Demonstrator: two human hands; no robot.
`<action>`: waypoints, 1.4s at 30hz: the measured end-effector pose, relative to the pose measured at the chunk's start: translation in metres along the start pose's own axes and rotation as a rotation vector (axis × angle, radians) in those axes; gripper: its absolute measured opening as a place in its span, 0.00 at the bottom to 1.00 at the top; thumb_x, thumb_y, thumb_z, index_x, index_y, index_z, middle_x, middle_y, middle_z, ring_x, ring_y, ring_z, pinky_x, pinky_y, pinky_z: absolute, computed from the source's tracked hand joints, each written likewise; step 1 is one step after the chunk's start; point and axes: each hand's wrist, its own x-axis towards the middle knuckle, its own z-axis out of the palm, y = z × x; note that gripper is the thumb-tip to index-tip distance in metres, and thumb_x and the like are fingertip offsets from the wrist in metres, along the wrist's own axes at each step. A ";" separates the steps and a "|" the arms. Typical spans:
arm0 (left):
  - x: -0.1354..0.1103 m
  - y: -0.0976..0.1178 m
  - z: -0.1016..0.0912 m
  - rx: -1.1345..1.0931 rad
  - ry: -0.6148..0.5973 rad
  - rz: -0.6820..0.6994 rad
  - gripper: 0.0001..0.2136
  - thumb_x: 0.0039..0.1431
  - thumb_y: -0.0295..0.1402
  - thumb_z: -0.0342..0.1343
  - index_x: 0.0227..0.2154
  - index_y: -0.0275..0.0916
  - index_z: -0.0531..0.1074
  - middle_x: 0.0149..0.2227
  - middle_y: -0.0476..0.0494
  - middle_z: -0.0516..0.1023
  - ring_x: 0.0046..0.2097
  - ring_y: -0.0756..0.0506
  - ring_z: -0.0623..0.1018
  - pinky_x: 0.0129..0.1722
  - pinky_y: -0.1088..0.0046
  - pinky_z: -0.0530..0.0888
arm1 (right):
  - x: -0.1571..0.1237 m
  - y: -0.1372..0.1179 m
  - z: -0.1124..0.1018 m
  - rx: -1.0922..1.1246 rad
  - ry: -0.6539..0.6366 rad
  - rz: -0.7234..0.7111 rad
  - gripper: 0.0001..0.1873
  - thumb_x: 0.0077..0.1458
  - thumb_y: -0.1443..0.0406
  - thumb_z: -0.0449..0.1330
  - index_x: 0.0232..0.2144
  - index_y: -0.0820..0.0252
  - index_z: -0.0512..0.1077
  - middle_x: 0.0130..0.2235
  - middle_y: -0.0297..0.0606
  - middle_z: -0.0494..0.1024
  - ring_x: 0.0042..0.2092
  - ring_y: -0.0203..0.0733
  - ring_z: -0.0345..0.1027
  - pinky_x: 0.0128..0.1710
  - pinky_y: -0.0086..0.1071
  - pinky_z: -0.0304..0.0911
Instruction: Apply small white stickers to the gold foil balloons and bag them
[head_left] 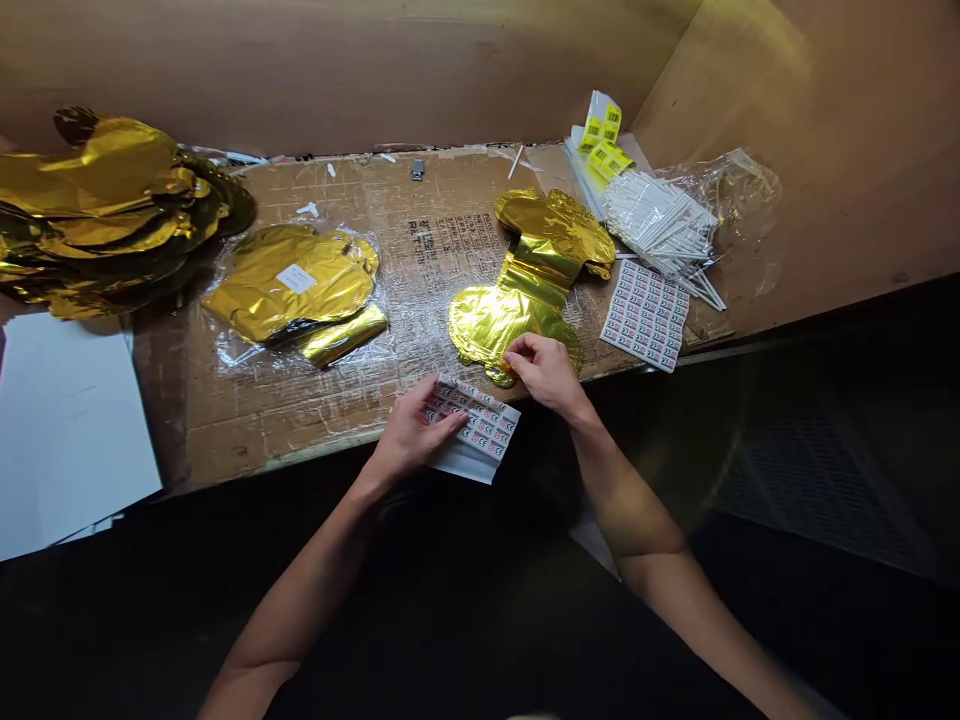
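My left hand (415, 430) grips a sheet of small CE-marked stickers (480, 428) at the table's front edge, thumb on top. Just right of it, my right hand (547, 375) has thumb and forefinger pinched at the lower edge of a gold foil balloon (517, 300). Whatever lies between those fingertips is too small to make out. The balloon lies flat and unfilled on the cardboard, folded across its middle. Another sheet of CE stickers (646, 315) rests to the right of it.
A packed gold balloon in a clear bag (292, 280) lies left of centre. Stacked gold foil balloons (105, 220) fill the far left, above white paper (71, 430). White sticks (660, 220) and yellow barcode labels (607, 155) sit at the right. Cardboard walls rise behind.
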 end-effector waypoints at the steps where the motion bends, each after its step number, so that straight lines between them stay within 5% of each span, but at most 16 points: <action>1: 0.000 0.000 0.000 0.013 -0.016 0.013 0.10 0.55 0.35 0.72 0.38 0.42 0.78 0.32 0.49 0.79 0.32 0.45 0.76 0.33 0.72 0.73 | 0.002 -0.001 0.005 -0.059 -0.003 -0.005 0.07 0.63 0.62 0.63 0.32 0.57 0.77 0.32 0.36 0.81 0.33 0.40 0.71 0.39 0.34 0.63; 7: 0.001 -0.009 -0.003 -0.007 -0.090 0.053 0.10 0.57 0.35 0.70 0.39 0.42 0.77 0.32 0.49 0.79 0.32 0.45 0.76 0.33 0.72 0.72 | 0.000 -0.012 0.017 -0.499 0.050 -0.059 0.05 0.67 0.63 0.61 0.39 0.59 0.75 0.40 0.44 0.78 0.42 0.47 0.71 0.47 0.38 0.61; 11: -0.001 -0.015 -0.007 -0.036 -0.137 0.019 0.11 0.61 0.38 0.67 0.41 0.40 0.76 0.34 0.47 0.79 0.34 0.45 0.78 0.35 0.71 0.74 | -0.002 -0.010 0.017 -0.510 0.137 -0.081 0.12 0.67 0.59 0.62 0.50 0.59 0.73 0.48 0.46 0.74 0.43 0.48 0.70 0.46 0.38 0.63; 16: -0.003 -0.016 -0.015 -0.064 -0.163 -0.024 0.12 0.62 0.39 0.66 0.43 0.40 0.74 0.35 0.48 0.79 0.35 0.45 0.78 0.36 0.72 0.75 | 0.002 -0.004 0.011 -0.577 0.161 -0.030 0.13 0.70 0.53 0.59 0.43 0.57 0.72 0.43 0.44 0.76 0.47 0.53 0.68 0.48 0.42 0.59; 23: -0.001 -0.004 -0.024 -0.041 -0.212 0.009 0.10 0.63 0.38 0.65 0.42 0.39 0.76 0.35 0.48 0.80 0.35 0.45 0.80 0.36 0.72 0.77 | 0.017 0.014 -0.021 -0.447 -0.064 -0.174 0.14 0.63 0.52 0.66 0.38 0.56 0.74 0.39 0.39 0.78 0.44 0.48 0.68 0.49 0.40 0.56; 28: 0.023 0.008 -0.004 0.051 -0.406 0.229 0.28 0.64 0.29 0.62 0.67 0.43 0.70 0.61 0.38 0.80 0.58 0.39 0.82 0.59 0.62 0.77 | 0.034 0.021 -0.030 -0.240 -0.241 -0.216 0.19 0.67 0.55 0.58 0.27 0.58 0.70 0.30 0.34 0.73 0.34 0.40 0.63 0.39 0.35 0.56; 31: 0.044 0.008 0.014 0.178 -0.522 0.355 0.31 0.60 0.24 0.63 0.67 0.42 0.69 0.66 0.33 0.77 0.61 0.36 0.81 0.60 0.58 0.77 | 0.047 0.014 -0.040 -0.164 -0.295 -0.185 0.20 0.66 0.53 0.57 0.26 0.58 0.71 0.27 0.32 0.70 0.32 0.38 0.59 0.35 0.33 0.53; 38: 0.055 0.006 0.023 0.390 -0.553 0.324 0.38 0.58 0.23 0.64 0.71 0.41 0.63 0.69 0.31 0.73 0.65 0.33 0.78 0.63 0.56 0.76 | 0.075 -0.001 -0.073 -0.233 -0.223 -0.254 0.17 0.66 0.58 0.58 0.27 0.60 0.72 0.25 0.32 0.69 0.29 0.36 0.57 0.32 0.33 0.51; 42: 0.051 0.010 0.023 0.367 -0.539 0.243 0.39 0.59 0.24 0.63 0.73 0.41 0.60 0.70 0.33 0.72 0.67 0.34 0.76 0.66 0.55 0.74 | 0.108 0.002 -0.114 -0.315 -0.226 -0.221 0.16 0.70 0.60 0.56 0.31 0.62 0.73 0.32 0.39 0.78 0.31 0.36 0.62 0.34 0.32 0.56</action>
